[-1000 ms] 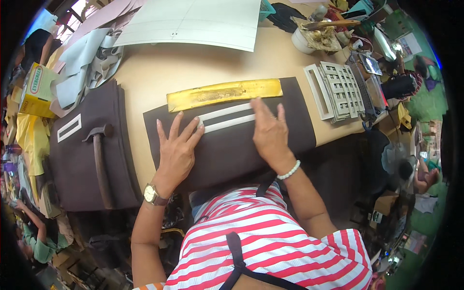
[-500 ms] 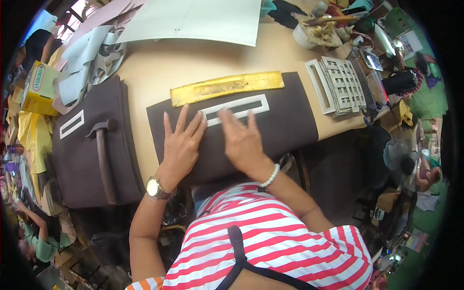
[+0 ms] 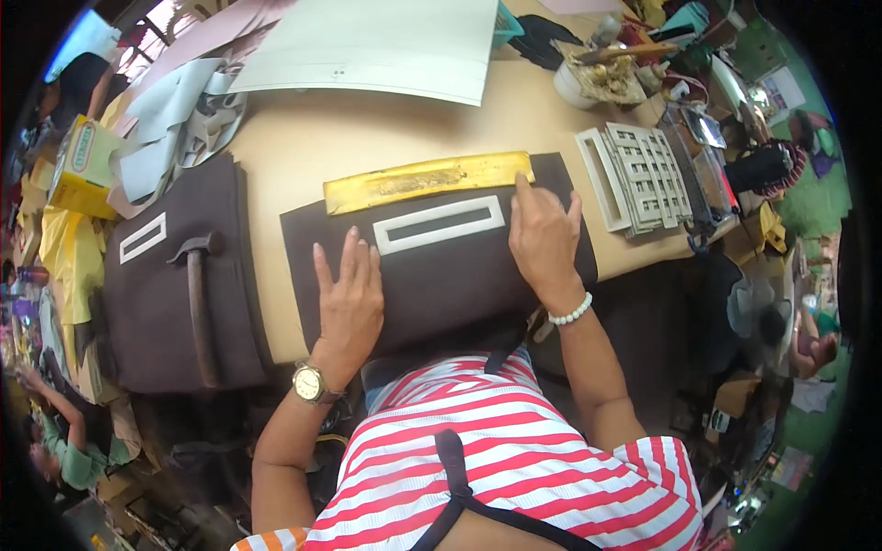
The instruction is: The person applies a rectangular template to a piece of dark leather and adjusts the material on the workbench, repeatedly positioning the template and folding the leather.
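Left hand: left hand point(image 3: 349, 298) lies flat, fingers spread, palm down on the dark brown leather-like panel point(image 3: 441, 275); grips nothing, weighs the piece down so it cannot slide.
Right hand: right hand point(image 3: 544, 237) also flat and open on the same panel, fingertips reaching its far edge beside the end of the yellow metal bar; holds nothing, appears to smooth or steady.
Panel: spread on the table edge directly under both hands, near side hanging toward the person's striped shirt.
White frame: white rectangular slotted frame point(image 3: 439, 223) rests on the panel between the two hands, likely a template marking an opening.
Yellow bar: long worn yellow metal bar point(image 3: 427, 180) lies just beyond the fingertips along the panel's far edge, probably as a straight guide or weight.
Left of left hand: a second dark brown panel point(image 3: 175, 275) with a small white frame and a hammer point(image 3: 197, 303) laid on it, parked within reach.
Right of right hand: stack of white frames point(image 3: 638, 174), ready supply.
Surface: tan wooden worktable point(image 3: 367, 129), large pale sheet point(image 3: 377, 46) beyond the hands.
Room: crowded workshop, clutter all round; another person low at far left.
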Demonstrator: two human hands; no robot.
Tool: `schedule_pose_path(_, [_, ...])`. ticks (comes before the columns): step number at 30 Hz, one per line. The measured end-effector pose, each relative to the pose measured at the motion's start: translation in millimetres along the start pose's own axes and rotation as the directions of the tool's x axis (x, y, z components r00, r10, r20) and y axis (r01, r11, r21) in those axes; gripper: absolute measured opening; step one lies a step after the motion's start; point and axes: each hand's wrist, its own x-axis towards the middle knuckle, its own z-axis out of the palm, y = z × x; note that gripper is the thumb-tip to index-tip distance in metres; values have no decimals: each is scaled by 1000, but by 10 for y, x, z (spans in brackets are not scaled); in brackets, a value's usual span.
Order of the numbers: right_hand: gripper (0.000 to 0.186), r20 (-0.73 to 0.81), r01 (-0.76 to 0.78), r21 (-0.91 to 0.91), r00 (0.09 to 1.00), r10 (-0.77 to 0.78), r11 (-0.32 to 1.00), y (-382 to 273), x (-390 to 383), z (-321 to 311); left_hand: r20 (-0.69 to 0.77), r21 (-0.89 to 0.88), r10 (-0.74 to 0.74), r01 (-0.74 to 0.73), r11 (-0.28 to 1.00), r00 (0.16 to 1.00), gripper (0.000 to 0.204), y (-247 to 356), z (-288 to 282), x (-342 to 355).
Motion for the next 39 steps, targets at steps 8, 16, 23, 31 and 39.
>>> schedule_pose_path(8, [33, 145, 147, 55, 977, -153, 988, 59, 1062, 560, -77, -336, -187, 151, 930, 979, 39, 20, 48, 72])
schedule_pose_path(16, [57, -174, -195, -174, 971, 165, 965, 418, 153, 363, -38, -311, -681, 639, 703, 731, 43, -147, 51, -265])
schedule_pose_path(23, [17, -68, -340, 390, 916, 395, 856, 372, -400, 82, -146, -687, -616, 369, 626, 774, 35, 12, 74, -404])
schedule_pose_path(31, [17, 234, -194, 883, 971, -43, 426, -747, 197, -152, -276, -776, -952, 554, 301, 129, 34, -464, -1016, -1501])
schedule_pose_path(39, [33, 362, -591, 758, 733, -577, -276, -2709, 525, -110, -620, -262, -728, 799, 541, 291, 37, -2226, -1748, -2481])
